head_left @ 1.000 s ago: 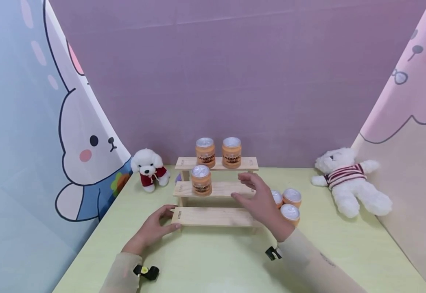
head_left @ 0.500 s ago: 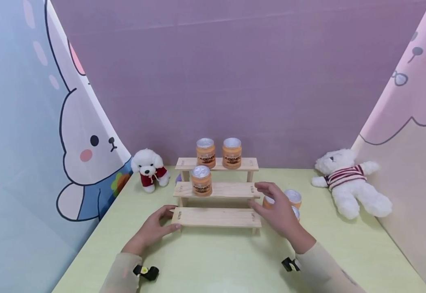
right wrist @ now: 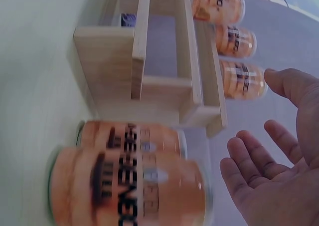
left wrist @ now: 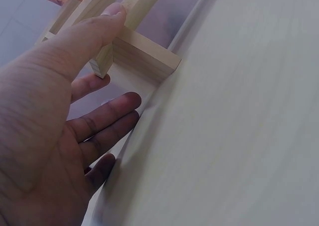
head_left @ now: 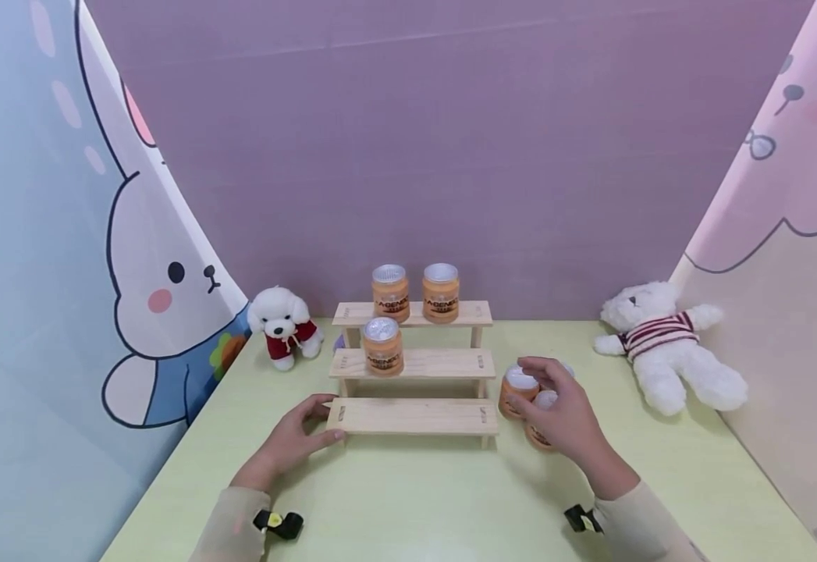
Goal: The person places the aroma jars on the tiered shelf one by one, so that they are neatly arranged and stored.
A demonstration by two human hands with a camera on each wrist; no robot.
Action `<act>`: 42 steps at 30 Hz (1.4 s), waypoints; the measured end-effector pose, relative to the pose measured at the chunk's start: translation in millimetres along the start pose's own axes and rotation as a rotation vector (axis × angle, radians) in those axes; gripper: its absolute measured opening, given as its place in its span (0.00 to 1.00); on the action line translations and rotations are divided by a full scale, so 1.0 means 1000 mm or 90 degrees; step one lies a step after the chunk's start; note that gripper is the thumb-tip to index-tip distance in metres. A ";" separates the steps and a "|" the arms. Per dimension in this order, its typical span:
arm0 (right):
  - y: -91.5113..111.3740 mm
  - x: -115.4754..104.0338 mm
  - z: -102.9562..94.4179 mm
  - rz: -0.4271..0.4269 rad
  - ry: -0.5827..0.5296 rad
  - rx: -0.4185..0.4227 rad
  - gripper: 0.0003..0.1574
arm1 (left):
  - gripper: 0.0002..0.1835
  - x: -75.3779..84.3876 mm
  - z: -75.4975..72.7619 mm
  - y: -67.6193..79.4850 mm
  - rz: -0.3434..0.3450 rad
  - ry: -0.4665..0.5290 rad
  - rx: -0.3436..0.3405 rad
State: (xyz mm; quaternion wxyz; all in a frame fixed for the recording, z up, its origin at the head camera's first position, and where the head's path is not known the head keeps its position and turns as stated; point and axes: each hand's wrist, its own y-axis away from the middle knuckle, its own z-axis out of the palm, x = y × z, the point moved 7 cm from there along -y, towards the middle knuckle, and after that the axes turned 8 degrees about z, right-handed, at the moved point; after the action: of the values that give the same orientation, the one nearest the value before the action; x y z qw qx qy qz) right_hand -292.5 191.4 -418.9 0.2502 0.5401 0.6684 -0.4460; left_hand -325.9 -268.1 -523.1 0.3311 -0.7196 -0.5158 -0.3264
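Note:
A three-step wooden display stand [head_left: 411, 416] stands on the table. My left hand [head_left: 292, 441] holds the left end of its lowest step; in the left wrist view the thumb [left wrist: 113, 17] lies on the plank with the index finger below. Two orange cans with silver lids, a left one [head_left: 390, 298] and a right one [head_left: 441, 298], stand upright on the top step. Another orange can [head_left: 383, 351] is on the middle step's left part. My right hand [head_left: 566, 414], fingers spread and holding nothing, hovers at a cluster of orange cans [head_left: 518, 396] right of the stand, partly hiding them.
The light green table [head_left: 408, 499] runs beneath everything. A white plush dog [head_left: 282, 324] in a red top sits at the back left. On the right lies a white plush bear [head_left: 668, 351] in a striped top. A purple backdrop [head_left: 408, 156] closes the rear.
My right hand has moved right and down from the middle step to the cans beside the stand. The left hand stays at the lowest step's end.

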 end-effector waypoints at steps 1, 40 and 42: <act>0.001 0.002 -0.003 0.006 0.001 0.004 0.36 | 0.36 0.000 0.000 0.000 0.001 0.001 0.001; 0.011 0.060 -0.055 0.115 0.030 0.001 0.37 | 0.36 -0.003 0.000 -0.002 -0.008 0.015 -0.001; 0.012 0.061 -0.054 0.128 0.033 -0.008 0.38 | 0.36 -0.003 0.000 -0.001 -0.009 0.014 0.000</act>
State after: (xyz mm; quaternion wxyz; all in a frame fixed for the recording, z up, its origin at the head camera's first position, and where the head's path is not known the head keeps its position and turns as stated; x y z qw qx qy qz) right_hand -291.4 268.9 -446.9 0.2795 0.6141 0.6204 -0.3999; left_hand -327.9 -269.4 -525.0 0.3345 -0.7123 -0.5173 -0.3363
